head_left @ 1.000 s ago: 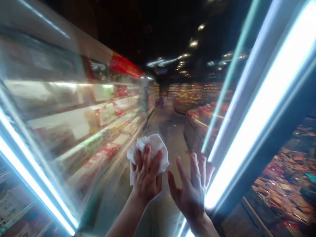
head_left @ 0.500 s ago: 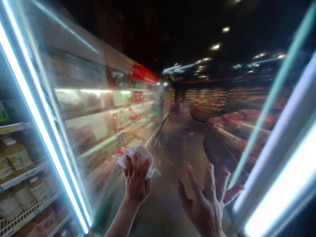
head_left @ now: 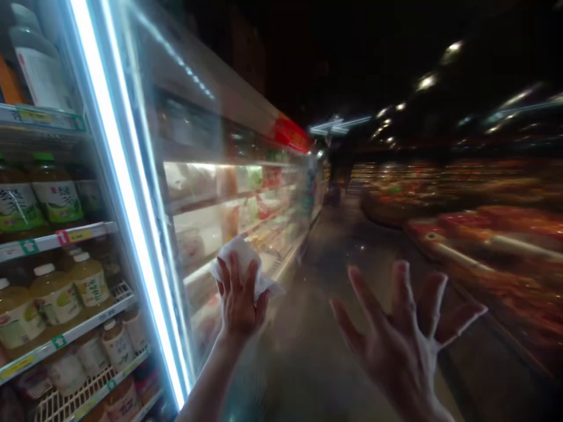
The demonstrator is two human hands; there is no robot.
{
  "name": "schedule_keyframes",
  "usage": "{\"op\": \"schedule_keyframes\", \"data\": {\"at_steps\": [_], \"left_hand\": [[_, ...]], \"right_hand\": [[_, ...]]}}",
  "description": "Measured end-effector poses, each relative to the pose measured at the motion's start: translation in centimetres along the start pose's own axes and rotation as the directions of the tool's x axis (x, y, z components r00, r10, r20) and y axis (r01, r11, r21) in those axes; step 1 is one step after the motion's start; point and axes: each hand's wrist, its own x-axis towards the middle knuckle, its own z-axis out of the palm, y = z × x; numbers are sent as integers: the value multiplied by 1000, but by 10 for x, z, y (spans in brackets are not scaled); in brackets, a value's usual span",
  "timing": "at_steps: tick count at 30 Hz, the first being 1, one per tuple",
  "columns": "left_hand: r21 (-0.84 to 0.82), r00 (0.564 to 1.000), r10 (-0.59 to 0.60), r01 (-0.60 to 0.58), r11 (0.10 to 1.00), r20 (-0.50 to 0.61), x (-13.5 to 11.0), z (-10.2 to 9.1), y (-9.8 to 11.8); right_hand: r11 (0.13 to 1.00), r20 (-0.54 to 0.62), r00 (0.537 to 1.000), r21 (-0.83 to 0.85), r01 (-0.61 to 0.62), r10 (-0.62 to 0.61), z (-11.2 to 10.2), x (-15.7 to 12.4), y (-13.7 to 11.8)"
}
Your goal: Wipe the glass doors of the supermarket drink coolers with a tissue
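Note:
My left hand (head_left: pixel 240 308) holds a crumpled white wiping cloth (head_left: pixel 240 258) under its fingers, palm turned away from me. The cloth looks pressed flat against a clear glass door, whose surface hardly shows apart from hazy reflections. To the right, my right hand (head_left: pixel 398 334) has its fingers spread wide and holds nothing. Its palm also faces away; whether it touches the glass I cannot tell. A bright light strip (head_left: pixel 127 193) slants down to the left of my left hand.
On the left, cooler shelves (head_left: pixel 65 340) carry several bottled drinks (head_left: pixel 57 190) behind price rails. A lit display case (head_left: pixel 264 199) runs along the aisle. Dark floor (head_left: pixel 334 252) stretches ahead, and blurred red produce displays (head_left: pixel 497 246) stand at the right.
My view has swung left, bringing more drink shelves in, and the right-hand light strips have left the picture. The cloth hand stays near the same picture spot; my right hand sits farther right and higher.

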Motion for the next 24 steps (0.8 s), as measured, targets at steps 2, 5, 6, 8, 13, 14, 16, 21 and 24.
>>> {"op": "schedule_keyframes", "data": {"at_steps": [2,5,6,8,13,14,16,21,24], "left_hand": [[-22,1000,-3,3,1000,-8,7,-1,-12],[-40,999,-44,45,998,27,0,1,-21],[-39,997,-62,63,997,37,-3,1,-23],[-38,997,-71,72,997,33,-3,0,-33],[-63,999,-41,39,997,-26,36,-6,-77],[-70,998,-48,46,997,-27,39,-6,-84],[-82,998,-60,58,995,-20,35,-5,-93],[-116,999,-44,43,992,-9,35,-6,-103],[-150,993,-107,99,984,-46,61,-10,-104]], "right_hand": [[1000,-12,1000,-15,-5,5,8,15,-10],[1000,-6,1000,-25,-5,5,21,21,-30],[1000,-5,1000,-30,4,-5,26,21,-38],[998,-12,999,-55,41,-42,37,25,-54],[990,-48,994,-105,97,-102,58,57,-86],[992,-42,995,-90,91,-95,62,60,-91],[994,-7,995,-47,101,-101,69,60,-101],[978,34,978,-32,207,-206,79,72,-116],[978,27,979,-51,204,-203,79,83,-119]]}}
